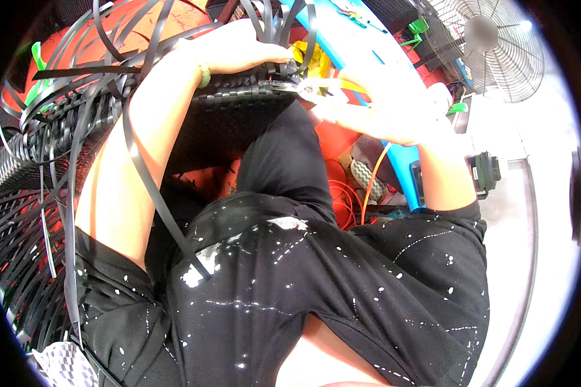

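A woven black plastic piece (pixel 229 90), its long loose strips fanning out at the left, lies across my lap. My left hand (pixel 239 51) reaches over its top edge, thumb toward the right, closed on black strips (pixel 262 19) there; some of its fingers are hidden behind the weave. My right hand (pixel 381 106), washed out by bright light, grips pliers (pixel 308 86) with yellow handles. The metal jaws point left and meet the woven edge, just below my left thumb. Whether a strip is between the jaws, I cannot tell.
A blue board (pixel 342 45) with small tools on it runs along the right. A wire fan (pixel 490 45) stands at the far right. Orange tubing (pixel 368 187) hangs beside my knee. Many loose black strips (pixel 29 258) spread at the left, and one crosses my shirt.
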A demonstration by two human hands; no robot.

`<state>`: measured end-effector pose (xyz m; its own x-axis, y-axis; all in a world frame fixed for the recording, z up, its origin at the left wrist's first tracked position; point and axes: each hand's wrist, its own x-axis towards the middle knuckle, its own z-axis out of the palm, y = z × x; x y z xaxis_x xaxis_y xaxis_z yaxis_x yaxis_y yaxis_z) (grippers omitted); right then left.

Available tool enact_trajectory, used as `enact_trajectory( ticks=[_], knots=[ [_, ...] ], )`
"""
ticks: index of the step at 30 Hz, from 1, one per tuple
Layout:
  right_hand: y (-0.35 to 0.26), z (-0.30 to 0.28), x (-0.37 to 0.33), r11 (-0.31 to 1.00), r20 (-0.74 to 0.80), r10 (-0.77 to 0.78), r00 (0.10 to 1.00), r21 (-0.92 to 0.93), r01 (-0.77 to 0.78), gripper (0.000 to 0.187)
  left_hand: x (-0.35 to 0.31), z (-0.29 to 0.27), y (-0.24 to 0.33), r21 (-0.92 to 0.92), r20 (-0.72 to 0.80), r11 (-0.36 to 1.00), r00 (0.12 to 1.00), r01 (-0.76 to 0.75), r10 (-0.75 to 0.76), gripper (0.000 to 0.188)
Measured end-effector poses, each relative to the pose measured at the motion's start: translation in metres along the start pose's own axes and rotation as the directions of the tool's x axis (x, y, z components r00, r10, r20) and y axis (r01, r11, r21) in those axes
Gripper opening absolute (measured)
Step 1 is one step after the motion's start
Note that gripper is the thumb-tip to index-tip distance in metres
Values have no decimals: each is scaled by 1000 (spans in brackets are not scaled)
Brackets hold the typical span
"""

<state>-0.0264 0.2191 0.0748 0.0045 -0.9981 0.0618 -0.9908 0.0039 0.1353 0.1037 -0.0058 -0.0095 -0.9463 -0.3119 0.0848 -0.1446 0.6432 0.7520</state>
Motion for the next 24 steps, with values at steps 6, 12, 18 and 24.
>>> enact_trajectory(
  ticks=[6,12,18,24],
  knots=[
    [-2,10,-9,994,11,86,996,61,-86,55,4,2,2,-60,15,998,999,-37,38,40],
    [-3,14,1,1000,-71,6,997,-6,-6,57,2,3,-2,-99,6,992,997,-77,78,38],
    [-6,4,12,995,134,104,985,-21,-102,57,2,2,0,-86,4,992,996,-92,93,39],
    [-3,6,10,995,134,91,987,21,-95,58,1,-1,9,-28,17,998,998,-54,54,40]
  ],
)
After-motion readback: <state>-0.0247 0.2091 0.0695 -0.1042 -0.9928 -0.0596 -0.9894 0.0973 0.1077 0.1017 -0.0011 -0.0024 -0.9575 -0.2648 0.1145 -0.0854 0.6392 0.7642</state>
